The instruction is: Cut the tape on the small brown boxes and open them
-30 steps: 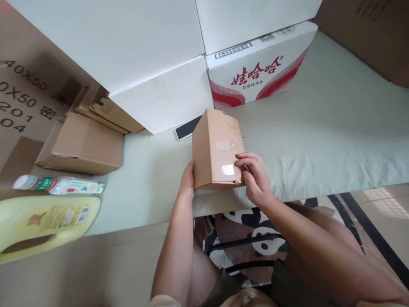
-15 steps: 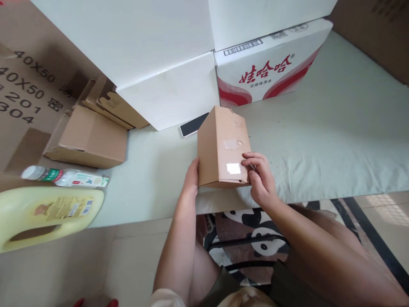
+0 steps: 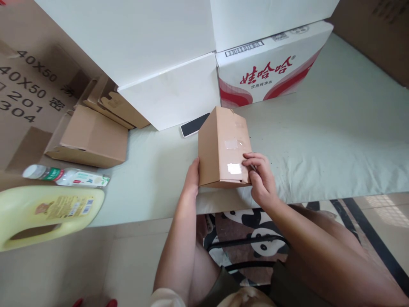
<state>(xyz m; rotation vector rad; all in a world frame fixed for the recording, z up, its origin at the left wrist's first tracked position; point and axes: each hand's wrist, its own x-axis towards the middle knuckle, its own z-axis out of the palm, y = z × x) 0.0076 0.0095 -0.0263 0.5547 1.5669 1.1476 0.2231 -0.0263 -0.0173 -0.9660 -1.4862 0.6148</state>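
The brown cardboard box (image 3: pixel 209 149) sat at the cloth-covered table's (image 3: pixel 150 175) front edge, long axis running away, between the left hand (image 3: pixel 192 177), fingers hidden, and the curled right hand (image 3: pixel 262 177) touching the box's near right edge, both grips unclear

Box (image 3: pixel 227 132) between the hands (image 3: pixel 262 178), phone (image 3: pixel 194 125) behind to left

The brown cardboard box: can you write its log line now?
brown cardboard box: between hands; left hand: at left side; right hand: at right edge; white-rimmed black phone: partly behind box
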